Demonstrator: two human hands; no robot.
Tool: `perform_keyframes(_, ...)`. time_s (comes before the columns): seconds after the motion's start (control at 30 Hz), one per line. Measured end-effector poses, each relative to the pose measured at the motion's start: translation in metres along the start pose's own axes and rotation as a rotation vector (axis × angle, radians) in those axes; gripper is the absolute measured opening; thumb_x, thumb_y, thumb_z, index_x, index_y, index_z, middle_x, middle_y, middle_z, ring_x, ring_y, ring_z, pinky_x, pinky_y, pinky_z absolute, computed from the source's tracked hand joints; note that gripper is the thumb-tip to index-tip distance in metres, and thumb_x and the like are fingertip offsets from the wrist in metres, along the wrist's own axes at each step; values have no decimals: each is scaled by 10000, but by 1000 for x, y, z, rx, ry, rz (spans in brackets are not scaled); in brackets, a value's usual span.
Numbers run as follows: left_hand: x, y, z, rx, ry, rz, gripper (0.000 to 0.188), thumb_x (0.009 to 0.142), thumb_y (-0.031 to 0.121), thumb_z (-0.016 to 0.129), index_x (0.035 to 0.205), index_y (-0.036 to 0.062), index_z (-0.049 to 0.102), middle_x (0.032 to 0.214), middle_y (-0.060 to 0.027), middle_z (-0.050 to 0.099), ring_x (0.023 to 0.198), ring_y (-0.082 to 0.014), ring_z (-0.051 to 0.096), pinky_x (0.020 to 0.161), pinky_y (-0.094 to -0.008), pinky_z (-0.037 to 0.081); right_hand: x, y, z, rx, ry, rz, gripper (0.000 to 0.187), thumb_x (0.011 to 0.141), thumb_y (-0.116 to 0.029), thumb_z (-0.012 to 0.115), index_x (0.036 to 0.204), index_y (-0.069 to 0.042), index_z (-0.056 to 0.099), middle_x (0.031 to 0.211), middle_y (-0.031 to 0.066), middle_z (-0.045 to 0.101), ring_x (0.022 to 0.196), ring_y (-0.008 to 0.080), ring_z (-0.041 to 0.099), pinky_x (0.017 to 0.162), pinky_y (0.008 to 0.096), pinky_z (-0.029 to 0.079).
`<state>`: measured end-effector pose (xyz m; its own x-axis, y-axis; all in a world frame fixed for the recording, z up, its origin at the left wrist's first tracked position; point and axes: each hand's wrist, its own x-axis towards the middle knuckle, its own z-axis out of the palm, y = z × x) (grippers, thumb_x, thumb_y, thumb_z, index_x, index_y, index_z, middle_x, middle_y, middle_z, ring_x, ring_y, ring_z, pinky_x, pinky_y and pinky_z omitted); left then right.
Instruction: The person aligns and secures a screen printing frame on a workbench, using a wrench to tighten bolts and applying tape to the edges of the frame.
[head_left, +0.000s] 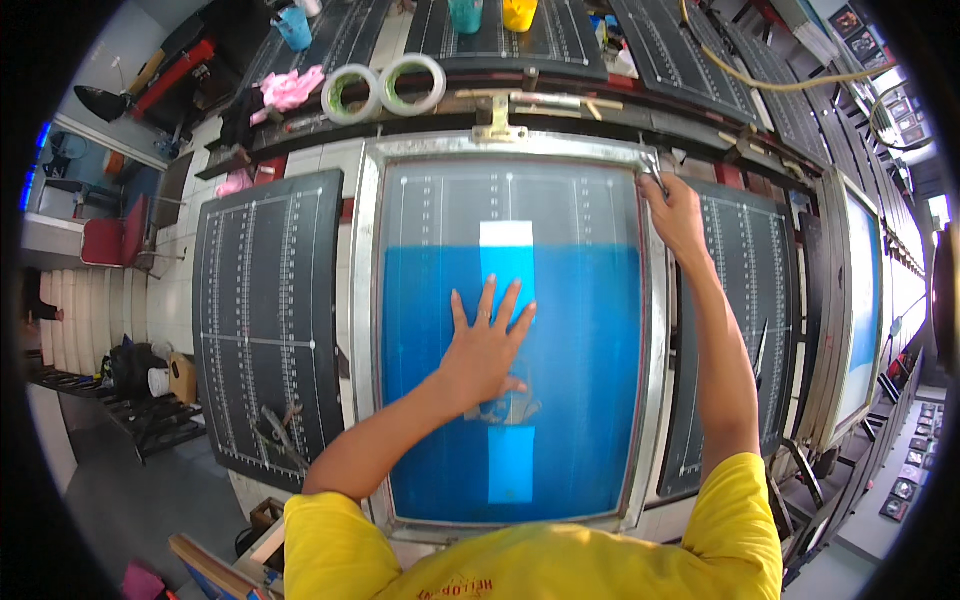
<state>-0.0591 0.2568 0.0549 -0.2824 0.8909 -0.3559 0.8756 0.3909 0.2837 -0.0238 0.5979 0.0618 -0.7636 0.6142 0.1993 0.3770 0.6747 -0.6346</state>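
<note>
Left hand (487, 350) flat, fingers spread, pressing mid blue screen (590, 380) to steady it; right hand (674, 212) pinches a small metal tool (652, 168) at frame's (365, 300) upper-right corner

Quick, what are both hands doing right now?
Left hand: open, fingers spread, pressed flat on the blue screen.
Right hand: gripping the screen's metal frame near its top right corner.

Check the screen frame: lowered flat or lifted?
Lowered flat. The screen frame lies level over its station; the left hand presses flat, fingers spread, on the blue mesh, and the right hand grips the frame's upper right corner.
</note>
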Motion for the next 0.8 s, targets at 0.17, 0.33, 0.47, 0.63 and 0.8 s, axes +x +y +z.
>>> perform_keyframes(0.17,-6,-2,-3,-10,-2,-30,1182,684,527,862,1598,111,239,1673,-217,70,1527,-489,23,1103,-806,165,-98,4,-33,-27,-29,-48,204,972,-185,625,986,4,700,876,188,636,709,324,608,648,408,462)
perform_keyframes(0.33,-2,0,3,37,-24,-54,1188,683,538,865,1604,137,229,1677,-194,77,1533,-466,27,1119,-801,158,-213,17,-65,-87,-29,45,237,971,-162,622,1090,37,670,966,206,669,816,345,664,722,408,503)
perform_keyframes(0.47,1,1,12,90,-29,-72,1212,668,597,852,1608,164,221,1680,-172,89,1534,-452,54,1134,-789,163,-301,29,-72,-64,-46,102,359,972,-205,636,1185,85,625,1068,262,682,927,402,678,801,429,521)
perform_keyframes(0.63,1,-1,9,163,-42,-91,1251,651,671,825,1616,189,193,1684,-157,83,1534,-443,69,1146,-774,181,-346,2,-71,-53,-178,445,456,988,-246,611,1257,121,583,911,273,699,657,307,640,653,396,498)
perform_keyframes(0.8,6,-4,14,190,-29,-81,1267,645,696,817,1621,213,171,1688,-144,74,1536,-439,62,1152,-768,182,-359,21,-59,165,-61,360,463,1005,-253,595,1299,102,558,716,176,624,561,189,535,565,376,441)
